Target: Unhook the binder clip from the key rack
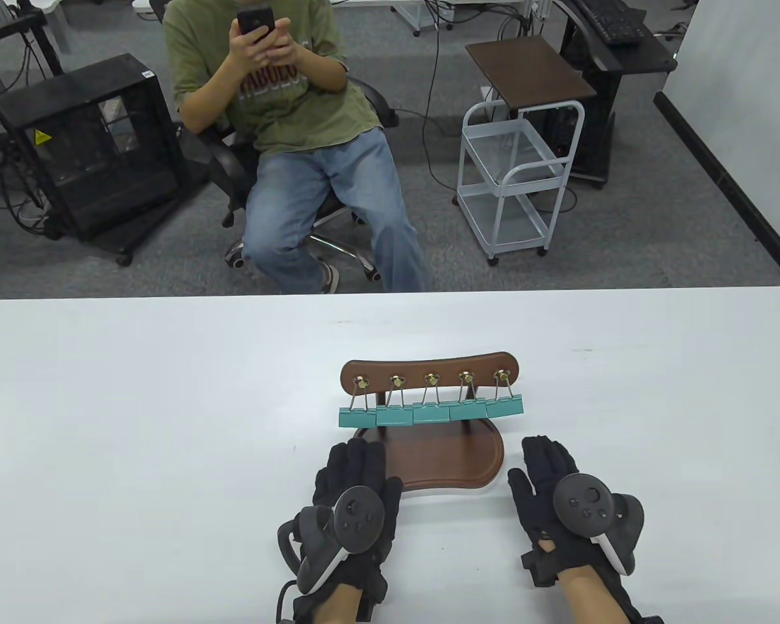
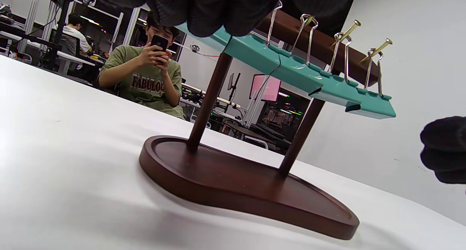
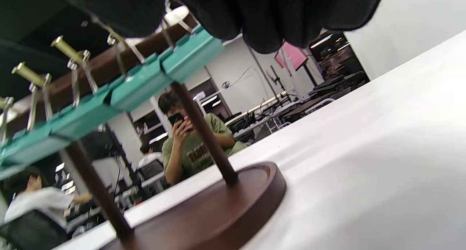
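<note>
A dark wooden key rack (image 1: pixel 429 370) stands on an oval wooden base (image 1: pixel 458 458) at the table's middle. Several teal binder clips (image 1: pixel 431 413) hang side by side from its brass pegs (image 1: pixel 430 377). My left hand (image 1: pixel 354 465) lies flat, palm down, over the base's front left, empty. My right hand (image 1: pixel 546 465) lies flat on the table just right of the base, empty. The left wrist view shows the clips (image 2: pixel 302 73) and the base (image 2: pixel 247 186) from below. The right wrist view shows the clips (image 3: pixel 120 88) above the base (image 3: pixel 218 210).
The white table (image 1: pixel 136 422) stretches wide on both sides of the rack. A seated person (image 1: pixel 299 130) with a phone faces the table's far edge. A white wire cart (image 1: pixel 520 175) and a black computer case (image 1: pixel 91 143) stand on the floor beyond.
</note>
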{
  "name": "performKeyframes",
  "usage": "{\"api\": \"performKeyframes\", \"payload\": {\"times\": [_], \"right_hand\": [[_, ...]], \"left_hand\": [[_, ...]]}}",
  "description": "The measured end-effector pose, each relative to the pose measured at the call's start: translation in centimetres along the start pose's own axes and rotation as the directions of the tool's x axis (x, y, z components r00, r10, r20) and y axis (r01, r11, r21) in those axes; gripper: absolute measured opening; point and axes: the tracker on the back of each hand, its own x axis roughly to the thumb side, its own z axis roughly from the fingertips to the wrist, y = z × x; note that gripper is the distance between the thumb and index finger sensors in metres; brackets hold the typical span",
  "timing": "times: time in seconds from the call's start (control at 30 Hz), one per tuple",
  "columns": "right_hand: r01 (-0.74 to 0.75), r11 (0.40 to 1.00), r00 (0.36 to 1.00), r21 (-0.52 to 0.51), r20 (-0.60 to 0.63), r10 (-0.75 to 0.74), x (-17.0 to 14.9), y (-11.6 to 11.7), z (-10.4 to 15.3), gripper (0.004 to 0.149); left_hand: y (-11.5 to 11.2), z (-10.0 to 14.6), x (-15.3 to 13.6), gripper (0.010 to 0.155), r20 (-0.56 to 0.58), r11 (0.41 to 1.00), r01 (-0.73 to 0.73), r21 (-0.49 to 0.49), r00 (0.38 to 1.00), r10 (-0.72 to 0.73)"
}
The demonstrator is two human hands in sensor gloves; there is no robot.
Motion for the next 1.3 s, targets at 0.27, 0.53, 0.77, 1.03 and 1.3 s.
{"api": "performKeyframes", "payload": {"times": [0.27,0.53,0.77,1.03,1.3], "right_hand": [[0.198,0.978,0.976,-0.06,-0.076,-0.202,-0.8,-0.9,-2.4,0.06],[0.282,0.959,0.955,-0.036,-0.087,-0.284,0.0,-0.5,-5.6,0.062],[0.363,0.932,0.922,-0.013,-0.143,-0.361,-0.1,0.5,-7.3,0.062],[0.467,0.884,0.868,0.035,-0.212,-0.45,-0.8,1.7,-7.8,0.065],[0.58,0.813,0.797,0.061,-0.248,-0.55,-1.3,2.2,-7.8,0.061]], "left_hand": [[0.2,0.0,-0.3,0.063,-0.011,1.0,-0.007,0.003,1.0,0.007],[0.2,0.1,-0.5,0.063,-0.016,1.0,-0.017,-0.005,1.0,0.017],[0.3,0.0,-0.7,0.063,-0.024,0.999,-0.034,-0.005,0.999,0.034],[0.3,0.0,-0.7,0.062,-0.027,0.999,-0.04,-0.007,0.999,0.04],[0.3,-0.1,-0.8,0.062,-0.027,0.999,-0.036,-0.007,0.999,0.036]]}}
